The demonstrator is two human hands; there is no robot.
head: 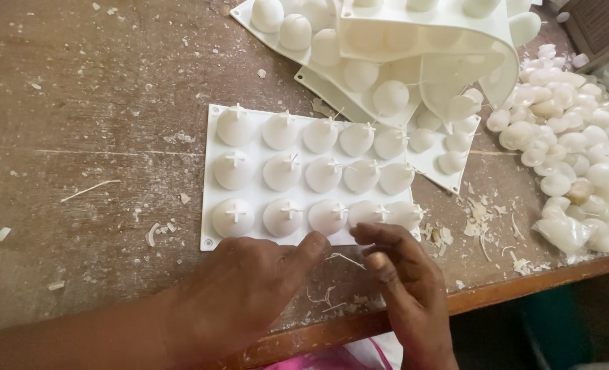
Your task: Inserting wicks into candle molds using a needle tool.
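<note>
A white flexible silicone mould sheet with three rows of five rounded domes (pixel 277 179), each dome topped by a small cross-shaped slit, lies flat on the worn brown wooden counter (pixel 92 103). It sits just beyond both hands, its near edge at the fingertips.

The left hand (pixel 246 281) rests palm down near the counter's front edge, fingers loosely together, thumb stretched forward so the tip touches the sheet's near rim below the third dome. It holds nothing.

The right hand (pixel 404 274) lies beside it, fingers curled inward, fingertips on the rim at the sheet's near right corner. Whether it pinches anything, I cannot tell.

Thin white wax shavings (pixel 328 296) are scattered on the counter between and around the hands, more flakes (pixel 482 219) to the right of the sheet.

Behind the sheet, a stack of similar white moulds (pixel 387 62), the top one bent over on itself. Far right, a heap of small white wax pieces (pixel 578 144), well apart from the hands.
</note>
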